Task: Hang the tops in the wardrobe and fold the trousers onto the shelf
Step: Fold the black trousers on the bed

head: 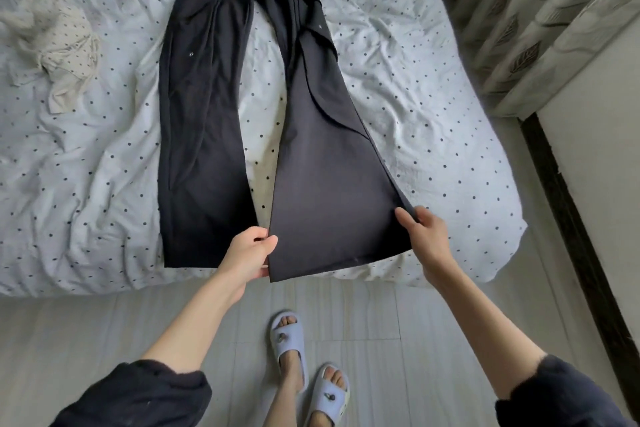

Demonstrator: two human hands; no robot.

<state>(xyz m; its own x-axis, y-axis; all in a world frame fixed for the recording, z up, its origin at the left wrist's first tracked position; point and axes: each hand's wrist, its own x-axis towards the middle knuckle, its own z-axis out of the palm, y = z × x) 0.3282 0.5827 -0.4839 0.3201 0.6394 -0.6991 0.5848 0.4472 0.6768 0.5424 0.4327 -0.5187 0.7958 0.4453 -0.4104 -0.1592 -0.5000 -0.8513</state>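
Black trousers [207, 107] flat on bed [433, 107], one leg's hem corners pinched between left hand [251, 253] and right hand [427, 236].

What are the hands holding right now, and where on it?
Both hold the black trousers at the right leg's hem: left hand pinches its inner corner, right hand its outer edge.

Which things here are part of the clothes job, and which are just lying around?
Job: black trousers spread on the bed; left hand and right hand pinching one leg's hem; cream garment crumpled on the bed.
Lying about: curtain, slippers.
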